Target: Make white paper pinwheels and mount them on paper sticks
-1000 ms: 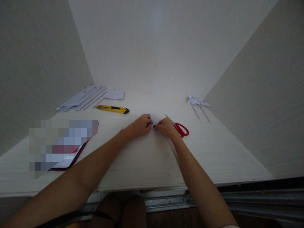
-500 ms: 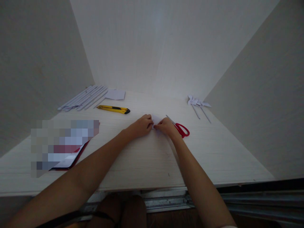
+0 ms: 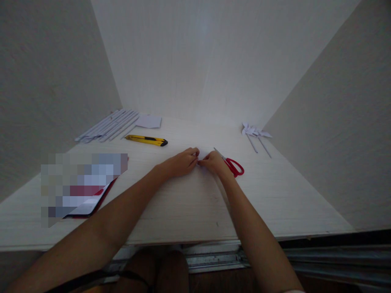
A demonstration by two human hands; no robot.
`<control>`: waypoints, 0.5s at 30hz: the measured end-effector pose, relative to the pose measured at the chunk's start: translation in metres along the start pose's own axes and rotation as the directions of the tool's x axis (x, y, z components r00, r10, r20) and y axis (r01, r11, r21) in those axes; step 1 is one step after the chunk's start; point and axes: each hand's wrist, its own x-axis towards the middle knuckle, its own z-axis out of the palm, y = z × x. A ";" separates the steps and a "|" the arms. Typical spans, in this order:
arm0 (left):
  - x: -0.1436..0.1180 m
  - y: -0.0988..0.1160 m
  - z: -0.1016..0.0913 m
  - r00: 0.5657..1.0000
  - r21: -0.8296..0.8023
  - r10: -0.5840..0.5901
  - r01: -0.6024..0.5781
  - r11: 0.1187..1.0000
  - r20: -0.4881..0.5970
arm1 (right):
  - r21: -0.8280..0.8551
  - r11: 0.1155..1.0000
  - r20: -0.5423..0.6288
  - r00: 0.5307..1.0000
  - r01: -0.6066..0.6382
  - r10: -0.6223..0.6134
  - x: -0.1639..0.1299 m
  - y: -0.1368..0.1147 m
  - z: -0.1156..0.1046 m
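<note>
Close together at the middle of the table, both my hands are closed on a small piece of white paper point(image 3: 201, 154), most of which they hide. My left hand point(image 3: 185, 162) has its fingers bent at the paper's left side. With thumb and fingertips my right hand point(image 3: 213, 160) pinches the near part of the paper. Just right of that hand lies a pair of scissors point(image 3: 233, 166) with red handles, its blades pointing away and partly hidden behind the hand.
A yellow utility knife point(image 3: 146, 140) lies left of my hands. Behind it are several rolled paper sticks point(image 3: 111, 125) and a stack of white paper squares point(image 3: 149, 121). Paper pinwheels point(image 3: 252, 131) on sticks rest at the back right. A partly blurred tablet-like device point(image 3: 91, 203) lies at left.
My left hand has shifted slightly right, its fingers coming closer to my right fingertips and covering more of the paper. The right hand has hardly moved.
</note>
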 end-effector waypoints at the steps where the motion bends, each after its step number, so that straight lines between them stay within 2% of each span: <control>1: 0.000 0.000 -0.001 1.000 -0.002 -0.005 0.005 1.000 0.018 | 0.003 1.000 0.003 1.000 -0.002 0.002 0.000 0.000 0.000; 6: -0.001 -0.004 -0.003 0.998 -0.007 -0.023 0.024 1.000 0.057 | 0.013 1.000 -0.001 1.000 -0.005 0.005 0.000 0.001 0.000; 15: -0.001 -0.005 -0.005 0.999 -0.042 -0.011 0.013 0.999 0.030 | 0.014 1.000 0.003 1.000 0.008 -0.008 0.002 0.002 0.001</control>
